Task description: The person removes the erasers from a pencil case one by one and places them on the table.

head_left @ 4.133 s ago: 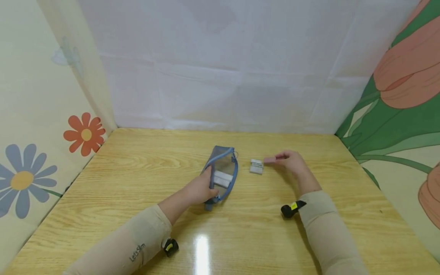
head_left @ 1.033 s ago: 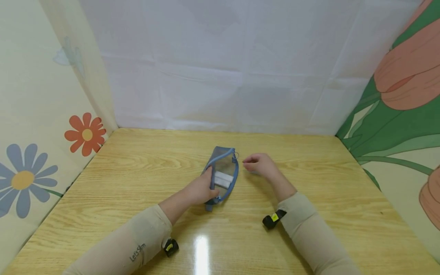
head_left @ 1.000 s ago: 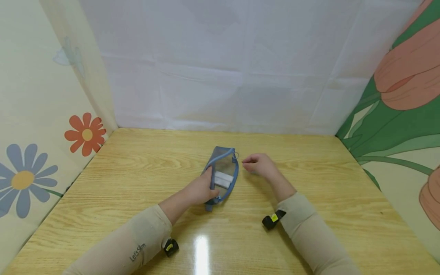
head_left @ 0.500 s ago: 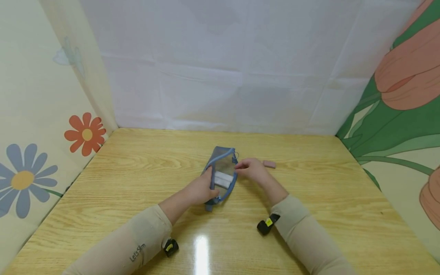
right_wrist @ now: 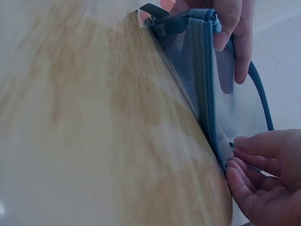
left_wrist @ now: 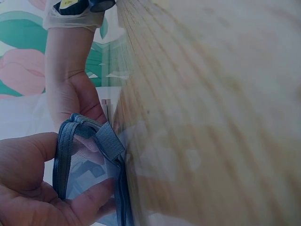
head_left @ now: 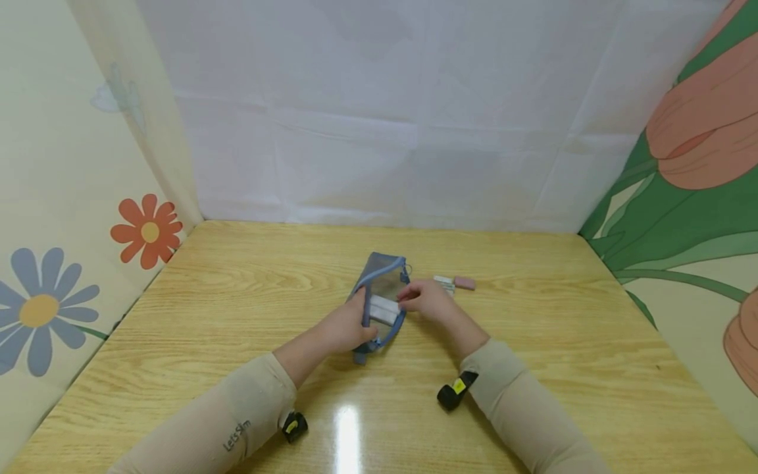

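Observation:
A blue-grey mesh zip pouch [head_left: 379, 263] lies unzipped on the table, its mouth spread wide. Two white blocks [head_left: 385, 308] that look like erasers sit inside it. My left hand [head_left: 343, 324] grips the pouch's left side, thumb at the near end of the zip; in the left wrist view its fingers reach inside the mouth. My right hand [head_left: 431, 301] pinches the right zip edge, where the right wrist view shows the blue zipper [right_wrist: 207, 70] running down to its fingertips. Beyond that hand lie a small pink block [head_left: 464, 283] and partly hidden white pieces [head_left: 444, 283].
The wood-grain table [head_left: 249, 270] extends around the pouch on every side. A white cloth [head_left: 379, 131] hangs behind its far edge, and flower-printed panels flank it left and right. Both forearms rest low across the near part.
Some seconds ago my right hand held the pink block beside the white pieces; that block now lies on the table. The hand has moved left to the pouch's edge. The left hand stays put.

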A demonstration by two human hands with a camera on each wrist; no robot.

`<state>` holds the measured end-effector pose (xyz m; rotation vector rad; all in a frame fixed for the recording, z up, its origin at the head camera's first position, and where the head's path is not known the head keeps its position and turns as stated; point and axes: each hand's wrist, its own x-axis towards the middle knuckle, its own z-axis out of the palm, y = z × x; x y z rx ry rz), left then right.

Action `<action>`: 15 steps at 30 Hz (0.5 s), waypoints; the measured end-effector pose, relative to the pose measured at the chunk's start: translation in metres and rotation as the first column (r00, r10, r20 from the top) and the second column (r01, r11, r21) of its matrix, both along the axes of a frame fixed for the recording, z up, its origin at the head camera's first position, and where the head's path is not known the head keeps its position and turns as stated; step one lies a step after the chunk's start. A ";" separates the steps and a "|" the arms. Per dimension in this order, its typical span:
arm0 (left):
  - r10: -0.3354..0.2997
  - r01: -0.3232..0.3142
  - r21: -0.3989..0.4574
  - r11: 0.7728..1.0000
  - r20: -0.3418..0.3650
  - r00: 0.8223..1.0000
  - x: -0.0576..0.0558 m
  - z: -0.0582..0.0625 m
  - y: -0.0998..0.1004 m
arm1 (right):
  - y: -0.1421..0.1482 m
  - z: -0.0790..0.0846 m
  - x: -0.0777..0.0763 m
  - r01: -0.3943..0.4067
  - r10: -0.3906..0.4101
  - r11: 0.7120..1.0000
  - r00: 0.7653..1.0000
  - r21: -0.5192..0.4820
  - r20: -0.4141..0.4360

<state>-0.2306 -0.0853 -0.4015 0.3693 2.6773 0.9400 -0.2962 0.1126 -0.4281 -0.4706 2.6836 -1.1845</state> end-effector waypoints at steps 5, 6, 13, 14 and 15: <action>-0.003 0.003 0.008 1.000 0.002 1.000 0.000 0.001 0.000 | -0.002 -0.001 0.000 0.009 -0.009 1.000 1.000 0.023 0.013; -0.003 0.003 0.010 1.000 0.003 1.000 0.000 0.001 0.000 | -0.002 -0.001 0.001 0.011 -0.012 1.000 1.000 0.021 0.018; -0.005 0.005 0.020 1.000 0.034 0.999 0.001 0.002 -0.001 | -0.003 -0.001 0.002 0.009 -0.009 1.000 1.000 0.017 0.011; -0.006 0.005 0.022 1.000 0.039 0.999 0.001 0.001 -0.001 | -0.002 -0.001 0.002 0.007 -0.007 1.000 1.000 0.013 0.008; -0.006 0.005 0.025 1.000 0.044 0.999 0.001 0.001 -0.001 | -0.002 -0.002 0.002 0.002 -0.002 1.000 1.000 0.008 0.007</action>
